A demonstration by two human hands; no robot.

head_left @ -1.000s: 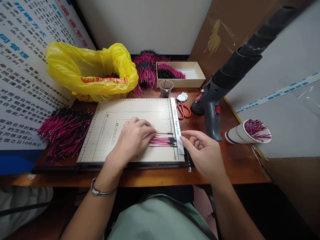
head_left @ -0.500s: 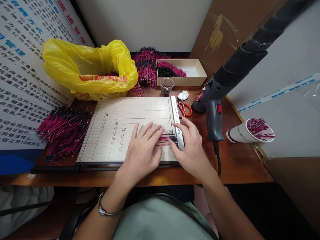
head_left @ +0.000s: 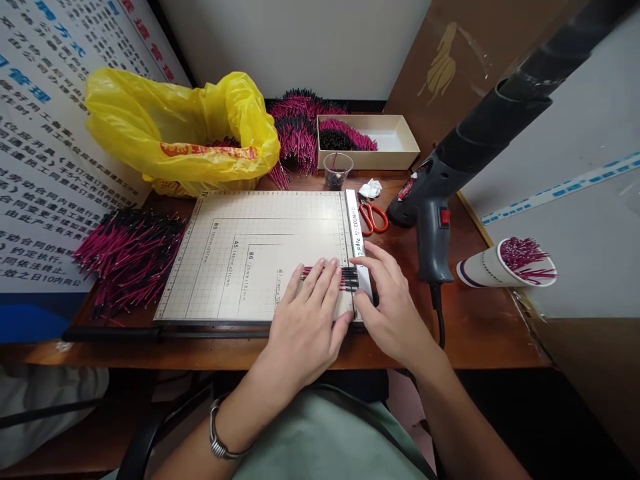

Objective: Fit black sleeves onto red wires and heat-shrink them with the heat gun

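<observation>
Several dark red wires with black ends (head_left: 349,277) lie side by side across the right part of the paper cutter board (head_left: 225,267). My left hand (head_left: 310,320) is flat on them, palm down, fingers stretched and lightly spread. Their black ends reach the white strip (head_left: 358,233) along the board's right edge. My right hand (head_left: 393,303) rests at that strip, thumb and fingers apart, touching near the black ends and holding nothing that I can see.
A heat gun (head_left: 435,220) stands right of the board, near red-handled scissors (head_left: 374,219) and a paper cup of wires (head_left: 490,263). Behind are a yellow bag (head_left: 200,167), a plastic cup (head_left: 338,172) and a box (head_left: 370,160). More wires (head_left: 135,260) lie at left.
My left hand has slid right over the wires, its fingers closer together. The black ends now reach the strip, and my right hand has shifted slightly right and down. The view has moved slightly.
</observation>
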